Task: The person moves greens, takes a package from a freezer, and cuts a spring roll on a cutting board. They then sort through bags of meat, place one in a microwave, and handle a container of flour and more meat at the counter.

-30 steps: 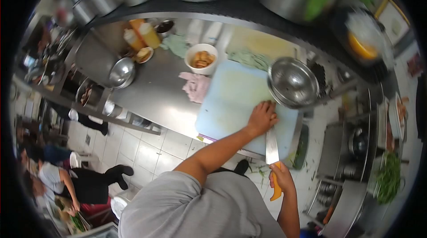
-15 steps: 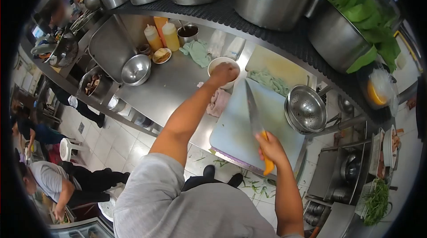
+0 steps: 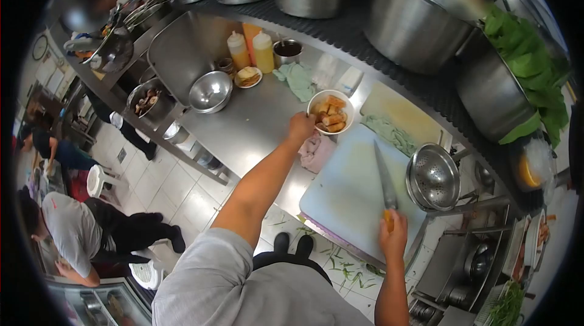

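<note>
My left hand (image 3: 301, 127) is closed at the near-left rim of a white bowl (image 3: 349, 107), its fingertips partly hidden. Cut, golden-brown pieces of food (image 3: 333, 120) lie in the bowl; they look like fried rolls. My right hand (image 3: 393, 236) is wrapped round the yellow handle of a large kitchen knife (image 3: 384, 174). The blade lies over the pale cutting board (image 3: 340, 189), its tip toward the far side. A pink cloth (image 3: 317, 152) is beside the board, just below the bowl. A green cloth (image 3: 392, 134) lies along the board's far edge.
A steel colander (image 3: 433, 174) sits right of the board. A steel bowl (image 3: 210, 91), squeeze bottles (image 3: 263, 49) and a sauce pot (image 3: 288, 52) stand at the back left. Large pots (image 3: 413, 21) line the shelf above. Co-workers (image 3: 79, 228) are on the left. Green scraps litter the floor.
My left hand has moved from over the bowl to its near-left rim, uncovering the food. My right hand has drawn the knife slightly nearer to me. The whole view has shifted.
</note>
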`<state>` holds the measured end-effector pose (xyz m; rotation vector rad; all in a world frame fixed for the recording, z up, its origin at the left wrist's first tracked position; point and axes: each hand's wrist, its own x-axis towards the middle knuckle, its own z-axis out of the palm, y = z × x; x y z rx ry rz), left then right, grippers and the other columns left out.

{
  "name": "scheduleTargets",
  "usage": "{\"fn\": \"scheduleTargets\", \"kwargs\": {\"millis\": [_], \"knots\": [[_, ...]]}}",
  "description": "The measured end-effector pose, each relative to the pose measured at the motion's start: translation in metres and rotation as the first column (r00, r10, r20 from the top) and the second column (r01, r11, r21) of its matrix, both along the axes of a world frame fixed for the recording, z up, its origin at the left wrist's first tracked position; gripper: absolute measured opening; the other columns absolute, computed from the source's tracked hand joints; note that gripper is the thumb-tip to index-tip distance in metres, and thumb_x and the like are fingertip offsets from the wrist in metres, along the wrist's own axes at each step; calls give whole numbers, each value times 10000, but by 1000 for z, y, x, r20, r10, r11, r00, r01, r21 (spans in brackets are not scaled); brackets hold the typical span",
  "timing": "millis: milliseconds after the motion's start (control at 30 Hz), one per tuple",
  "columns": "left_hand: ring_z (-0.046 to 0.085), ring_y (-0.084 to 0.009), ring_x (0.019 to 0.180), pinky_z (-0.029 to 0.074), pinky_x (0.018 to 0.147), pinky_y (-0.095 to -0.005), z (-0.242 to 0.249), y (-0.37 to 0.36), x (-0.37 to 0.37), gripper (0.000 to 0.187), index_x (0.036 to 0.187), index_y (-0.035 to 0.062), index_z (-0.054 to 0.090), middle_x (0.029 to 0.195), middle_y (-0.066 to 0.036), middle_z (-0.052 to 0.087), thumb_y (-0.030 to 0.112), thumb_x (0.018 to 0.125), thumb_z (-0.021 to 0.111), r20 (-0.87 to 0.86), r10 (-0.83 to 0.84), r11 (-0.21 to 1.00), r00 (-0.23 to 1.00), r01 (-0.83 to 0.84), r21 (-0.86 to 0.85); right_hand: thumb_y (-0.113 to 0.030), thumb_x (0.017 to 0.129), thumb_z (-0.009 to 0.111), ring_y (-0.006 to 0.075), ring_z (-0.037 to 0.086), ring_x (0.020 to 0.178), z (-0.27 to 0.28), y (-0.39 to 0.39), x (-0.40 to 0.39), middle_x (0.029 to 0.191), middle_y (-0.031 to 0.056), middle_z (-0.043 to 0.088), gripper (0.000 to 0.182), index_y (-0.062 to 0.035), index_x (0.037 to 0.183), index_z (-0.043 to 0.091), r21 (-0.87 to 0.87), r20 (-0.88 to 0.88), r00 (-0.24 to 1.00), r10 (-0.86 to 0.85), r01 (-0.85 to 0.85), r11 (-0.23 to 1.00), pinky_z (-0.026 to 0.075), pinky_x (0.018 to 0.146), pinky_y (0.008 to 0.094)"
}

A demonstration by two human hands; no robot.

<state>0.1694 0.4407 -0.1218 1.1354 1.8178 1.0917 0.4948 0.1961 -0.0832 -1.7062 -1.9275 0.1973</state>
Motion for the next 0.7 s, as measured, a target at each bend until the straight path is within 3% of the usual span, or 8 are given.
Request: {"fn": "scheduleTargets", "kwargs": {"millis": [133, 267, 333, 400, 433, 467, 533, 700], "knots": [[650, -257, 546, 528, 556, -365, 4, -36, -36, 317, 775, -54, 629, 620, -172, 635, 234, 828, 507, 109, 36, 986, 993, -53, 157, -131, 847, 612, 202, 570, 907, 40, 41, -58, 1047, 93, 569, 280, -51, 1110, 560, -130, -440, 895, 74, -145, 981, 460, 752, 328], [645, -300, 581, 521, 616, -391, 68, -141, -87, 267, 760, -46, 620, 658, -186, 638, 207, 805, 548, 205, 36, 995, 978, -55, 89, -201, 901, 556, 163, 582, 841, 66, 71, -142, 1033, 72, 574, 270, -42, 1119, 553, -74, -433, 859, 272, -335, 939, 470, 691, 289], [648, -249, 591, 523, 548, -343, 40, -189, -136, 305, 828, -62, 615, 711, -186, 638, 236, 838, 550, -273, -12, 981, 962, 64, 184, -221, 918, 533, 173, 607, 770, 68, 83, -201, 1028, 74, 588, 245, -42, 1083, 556, -206, -680, 716, 159, -394, 896, 484, 637, 291], [593, -403, 709, 478, 644, -457, 24, -244, -174, 330, 760, -49, 610, 763, -260, 597, 278, 780, 566, -175, 57, 989, 983, -32, 144, -281, 943, 488, 150, 599, 698, 55, 83, -257, 964, 68, 585, 275, -46, 1063, 564, -337, -701, 685, 198, -564, 754, 482, 573, 280], [614, -312, 619, 478, 585, -412, 11, -273, -196, 285, 755, -28, 610, 682, -204, 605, 246, 821, 571, -273, 91, 970, 958, -24, 240, -262, 933, 510, 145, 600, 676, 41, 84, -287, 910, 68, 583, 235, -45, 1005, 564, -400, -662, 706, 254, -618, 676, 477, 541, 274], [584, -412, 698, 466, 637, -473, 18, -304, -216, 325, 720, -60, 609, 750, -275, 591, 251, 785, 543, -156, 43, 987, 987, -18, 160, -243, 922, 533, 140, 602, 654, 25, 76, -317, 855, 68, 581, 204, -43, 947, 563, -464, -615, 728, 303, -645, 607, 471, 510, 268], [583, -389, 732, 468, 680, -445, 10, -362, -260, 310, 747, -52, 610, 769, -250, 583, 245, 809, 548, -195, 116, 991, 974, -101, 87, -188, 892, 576, 135, 603, 628, -5, 53, -380, 764, 49, 560, 167, -46, 821, 524, -405, -548, 622, 560, -782, 473, 463, 464, 263], [578, -370, 796, 469, 727, -413, -24, -467, -352, 292, 806, -22, 611, 836, -204, 588, 263, 846, 561, -186, 280, 949, 942, -301, -94, -99, 815, 589, 144, 605, 588, -72, -6, -524, 691, 82, 578, 151, -4, 737, 501, -567, -465, 539, 702, -791, 231, 535, 485, 298]]}}
